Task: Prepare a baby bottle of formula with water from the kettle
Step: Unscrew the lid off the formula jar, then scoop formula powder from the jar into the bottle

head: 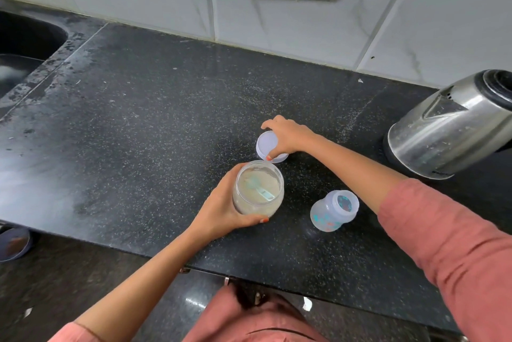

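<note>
1. The left hand [221, 211] grips the open formula jar [259, 192] from its 8 o'clock side, likely steadying it so the scoop [260, 189] inside can be reached.
2. The right hand [288, 136] pinches the lid [267, 145] at the jar's 12 o'clock, seemingly parking it on the countertop [138, 120].
3. The uncapped baby bottle [333, 210] stands near at the jar's 4 o'clock, ready for powder. The kettle [448, 125] stands well apart at 2 o'clock.

The left hand [224, 211] grips an open jar of formula powder [259, 203] with a pale blue scoop [260, 189] lying inside. Just behind the jar, the right hand [288, 136] pinches a white lid [267, 145] on the black granite counter [138, 120]. The uncapped baby bottle [333, 210] stands just right of the jar, and the steel kettle [448, 125] sits farther right.
</note>
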Demonstrator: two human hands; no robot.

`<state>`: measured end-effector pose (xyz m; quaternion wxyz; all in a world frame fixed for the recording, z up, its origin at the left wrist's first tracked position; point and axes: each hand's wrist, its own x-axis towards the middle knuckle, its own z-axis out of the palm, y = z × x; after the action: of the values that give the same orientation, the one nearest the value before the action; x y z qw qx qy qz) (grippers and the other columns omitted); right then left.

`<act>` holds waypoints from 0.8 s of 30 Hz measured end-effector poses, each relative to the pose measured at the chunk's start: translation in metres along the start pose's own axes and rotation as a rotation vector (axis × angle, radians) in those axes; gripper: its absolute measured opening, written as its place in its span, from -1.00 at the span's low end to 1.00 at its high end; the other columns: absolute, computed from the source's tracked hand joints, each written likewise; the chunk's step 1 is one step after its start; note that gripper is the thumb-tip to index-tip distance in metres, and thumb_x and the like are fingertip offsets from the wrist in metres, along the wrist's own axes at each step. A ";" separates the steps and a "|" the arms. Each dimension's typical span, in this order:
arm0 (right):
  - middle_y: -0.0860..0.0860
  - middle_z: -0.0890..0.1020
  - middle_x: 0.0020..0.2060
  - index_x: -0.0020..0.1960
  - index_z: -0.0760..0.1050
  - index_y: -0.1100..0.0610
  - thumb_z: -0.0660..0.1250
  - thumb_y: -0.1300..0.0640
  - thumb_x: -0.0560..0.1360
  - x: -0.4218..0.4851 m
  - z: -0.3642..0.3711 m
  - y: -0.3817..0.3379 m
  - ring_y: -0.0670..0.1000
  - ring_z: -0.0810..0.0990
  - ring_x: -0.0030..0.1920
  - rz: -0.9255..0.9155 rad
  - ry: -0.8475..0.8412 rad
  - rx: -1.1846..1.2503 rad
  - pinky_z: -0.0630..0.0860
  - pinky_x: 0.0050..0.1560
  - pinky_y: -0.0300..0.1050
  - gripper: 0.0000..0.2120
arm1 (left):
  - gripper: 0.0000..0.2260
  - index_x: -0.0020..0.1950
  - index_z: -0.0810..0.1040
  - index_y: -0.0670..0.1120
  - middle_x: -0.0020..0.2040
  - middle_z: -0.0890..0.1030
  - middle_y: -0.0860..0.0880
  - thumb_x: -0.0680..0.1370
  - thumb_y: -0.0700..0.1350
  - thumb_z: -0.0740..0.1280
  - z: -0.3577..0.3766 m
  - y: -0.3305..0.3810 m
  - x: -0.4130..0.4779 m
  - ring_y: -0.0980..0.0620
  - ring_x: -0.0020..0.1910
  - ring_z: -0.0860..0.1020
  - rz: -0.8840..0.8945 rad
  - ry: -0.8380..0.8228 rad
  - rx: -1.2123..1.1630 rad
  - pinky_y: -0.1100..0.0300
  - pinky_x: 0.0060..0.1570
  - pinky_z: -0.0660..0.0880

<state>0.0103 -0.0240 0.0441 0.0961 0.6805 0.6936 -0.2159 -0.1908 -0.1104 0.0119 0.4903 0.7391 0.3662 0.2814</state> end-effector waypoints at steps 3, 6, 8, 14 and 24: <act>0.08 0.45 0.21 0.27 0.39 0.11 0.43 0.11 0.39 -0.016 -0.009 -0.002 0.09 0.47 0.17 -0.021 0.112 0.120 0.41 0.08 0.00 -0.52 | -0.33 0.19 0.29 0.26 0.17 0.37 0.52 0.17 0.05 0.52 0.000 0.002 0.000 0.48 0.18 0.35 0.003 -0.003 -0.015 0.61 0.10 0.21; 0.08 0.58 -0.03 0.09 0.52 0.20 0.40 0.24 0.40 -0.042 -0.020 -0.008 0.00 0.53 -0.08 -0.041 0.190 0.334 0.50 -0.01 -0.12 -0.74 | -0.32 0.19 0.28 0.28 0.15 0.37 0.54 0.16 0.07 0.51 0.001 0.002 -0.001 0.49 0.17 0.35 0.003 -0.005 -0.022 0.62 0.08 0.20; 0.05 0.59 -0.17 -0.03 0.56 0.22 0.37 0.30 0.40 -0.063 -0.026 -0.013 -0.06 0.53 -0.19 -0.050 0.229 0.454 0.47 -0.16 -0.30 -0.85 | -0.32 0.19 0.28 0.28 0.15 0.37 0.53 0.16 0.08 0.51 0.001 0.002 -0.002 0.48 0.17 0.35 0.000 -0.008 -0.028 0.62 0.08 0.21; -0.11 0.54 -0.37 -0.15 0.60 0.19 0.39 0.29 0.39 -0.119 -0.021 -0.037 -0.35 0.47 -0.45 -0.093 0.218 0.530 0.39 -0.32 -0.53 -0.94 | -0.31 0.20 0.29 0.26 0.14 0.41 0.50 0.16 0.03 0.53 0.001 0.002 -0.003 0.48 0.16 0.37 -0.006 -0.005 -0.047 0.60 0.08 0.24; 0.03 0.61 -0.01 -0.04 0.56 0.09 0.36 0.02 0.44 -0.132 -0.003 -0.076 0.10 0.58 -0.02 0.004 0.116 0.110 0.36 -0.12 -0.14 -0.83 | -0.29 0.22 0.29 0.32 0.16 0.47 0.31 0.15 0.06 0.52 0.002 -0.003 -0.003 0.38 0.16 0.43 -0.056 -0.010 -0.071 0.56 0.05 0.31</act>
<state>-0.0571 -0.1400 0.1163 0.0187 0.6976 0.6836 -0.2137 -0.1918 -0.1137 0.0083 0.5257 0.7122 0.3742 0.2765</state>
